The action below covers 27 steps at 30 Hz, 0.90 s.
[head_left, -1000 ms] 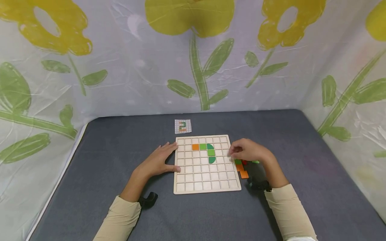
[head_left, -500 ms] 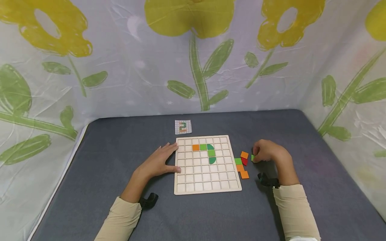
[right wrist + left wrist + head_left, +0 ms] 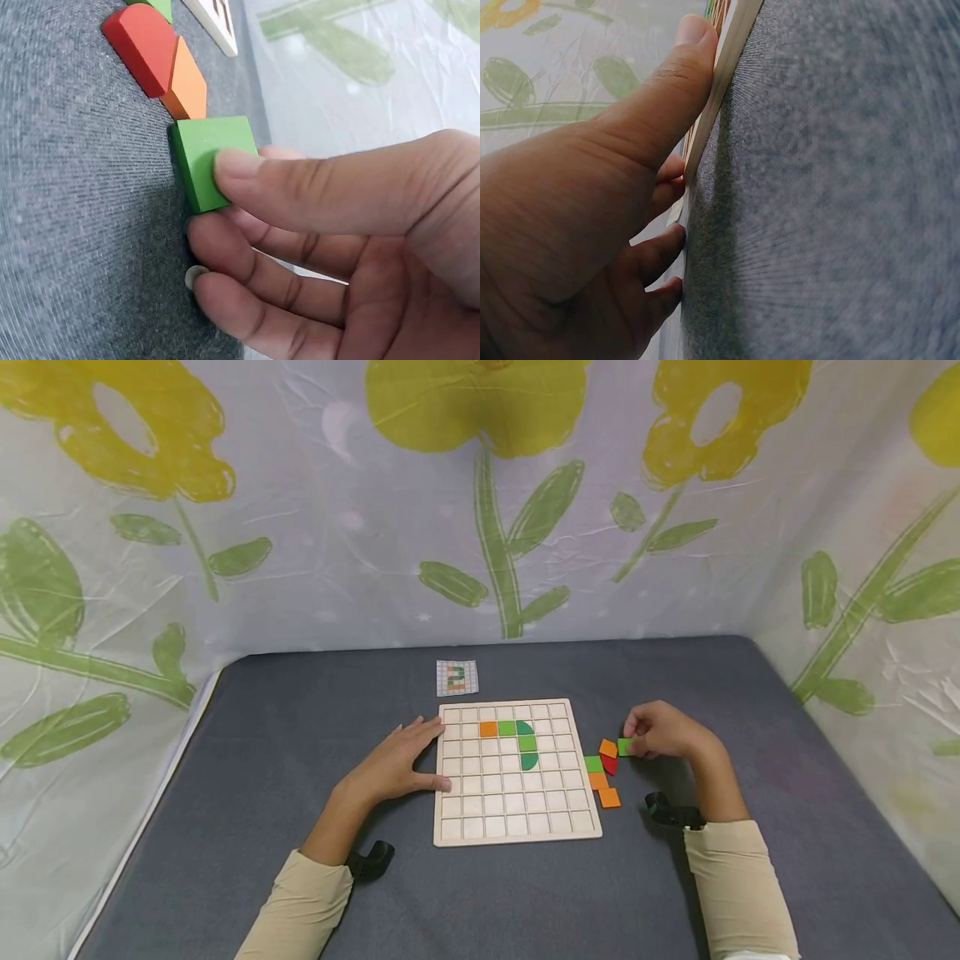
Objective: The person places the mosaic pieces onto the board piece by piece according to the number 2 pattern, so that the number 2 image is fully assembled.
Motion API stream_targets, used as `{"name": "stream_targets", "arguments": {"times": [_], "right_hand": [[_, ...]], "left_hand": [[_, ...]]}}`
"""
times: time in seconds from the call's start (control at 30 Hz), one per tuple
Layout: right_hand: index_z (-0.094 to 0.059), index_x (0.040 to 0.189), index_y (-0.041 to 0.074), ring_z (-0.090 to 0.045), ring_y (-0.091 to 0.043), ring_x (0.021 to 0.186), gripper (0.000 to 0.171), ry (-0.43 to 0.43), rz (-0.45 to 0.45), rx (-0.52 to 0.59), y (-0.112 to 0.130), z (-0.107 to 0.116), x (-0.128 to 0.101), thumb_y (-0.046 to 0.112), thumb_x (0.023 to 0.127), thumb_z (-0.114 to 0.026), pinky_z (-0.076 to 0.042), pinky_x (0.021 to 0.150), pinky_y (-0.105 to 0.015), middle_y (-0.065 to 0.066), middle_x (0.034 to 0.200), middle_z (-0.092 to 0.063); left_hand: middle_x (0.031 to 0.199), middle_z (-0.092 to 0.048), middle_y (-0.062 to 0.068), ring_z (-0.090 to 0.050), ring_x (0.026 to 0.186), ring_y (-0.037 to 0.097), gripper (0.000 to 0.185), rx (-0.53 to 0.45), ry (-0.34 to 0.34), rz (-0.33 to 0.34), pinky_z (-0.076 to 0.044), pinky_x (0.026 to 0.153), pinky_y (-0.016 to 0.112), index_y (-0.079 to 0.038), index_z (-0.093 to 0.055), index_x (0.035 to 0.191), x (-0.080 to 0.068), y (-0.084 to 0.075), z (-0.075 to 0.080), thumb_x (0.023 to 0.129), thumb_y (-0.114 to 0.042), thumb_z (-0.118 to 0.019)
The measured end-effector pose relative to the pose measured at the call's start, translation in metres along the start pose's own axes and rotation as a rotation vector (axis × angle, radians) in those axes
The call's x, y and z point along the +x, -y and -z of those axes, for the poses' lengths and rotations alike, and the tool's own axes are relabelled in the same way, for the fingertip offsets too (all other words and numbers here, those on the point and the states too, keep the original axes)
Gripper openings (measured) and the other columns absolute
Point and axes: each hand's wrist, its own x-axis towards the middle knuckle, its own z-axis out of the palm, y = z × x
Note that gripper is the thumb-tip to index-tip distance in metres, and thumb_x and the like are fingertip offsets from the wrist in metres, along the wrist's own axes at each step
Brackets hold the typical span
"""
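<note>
A pale wooden grid board (image 3: 472,802) lies on the dark cloth. My left hand (image 3: 393,760) rests at its left edge, fingers spread and thumb over the rim; the left wrist view shows the thumb (image 3: 660,90) along the board's side. Right of the board, my right hand (image 3: 663,731) pinches a bright green square block (image 3: 214,142), thumb on its face. An orange block (image 3: 187,79) and a red round-ended block (image 3: 142,45) lie right beside it. On the grid sit an orange square (image 3: 488,729), two light green squares (image 3: 507,728) and two dark green rounded pieces (image 3: 529,762).
Against the board's right edge lie another light green square (image 3: 593,764) and an orange square (image 3: 597,781), with one more orange square (image 3: 610,797) below. A small pattern card (image 3: 457,677) lies behind the board. A flower-printed curtain (image 3: 300,568) stands at the back.
My right hand has moved from the board's right edge out to the right, taken hold of the green block, and shifted it slightly left. My left hand has stayed at the board.
</note>
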Motion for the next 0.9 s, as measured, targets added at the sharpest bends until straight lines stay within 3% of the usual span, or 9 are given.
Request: {"name": "stream_targets", "arguments": {"times": [0.53, 0.9], "right_hand": [[-0.063, 0.094, -0.007, -0.061, -0.025, 0.073, 0.015, -0.050, -0.049, 0.144, -0.0067, 0.0008, 0.0038, 0.000, 0.081, -0.063, -0.053, 0.067, -0.038, -0.014, 0.085, -0.064], [-0.064, 0.094, -0.006, -0.061, -0.024, 0.072, 0.015, -0.053, -0.018, 0.155, -0.0006, -0.0043, 0.0094, 0.001, 0.082, -0.063, -0.053, 0.067, -0.037, -0.014, 0.086, -0.064]], "left_hand": [[0.144, -0.028, 0.006, -0.018, 0.133, 0.028, 0.098, -0.003, 0.003, 0.009, -0.013, 0.106, 0.050, -0.010, -0.028, 0.142, -0.0001, 0.0005, -0.0010, 0.068, -0.062, -0.066], [0.145, -0.027, 0.006, -0.017, 0.133, 0.028, 0.099, -0.011, 0.002, 0.022, -0.013, 0.106, 0.050, -0.011, -0.029, 0.142, -0.0001, -0.0007, -0.0012, 0.067, -0.062, -0.066]]}}
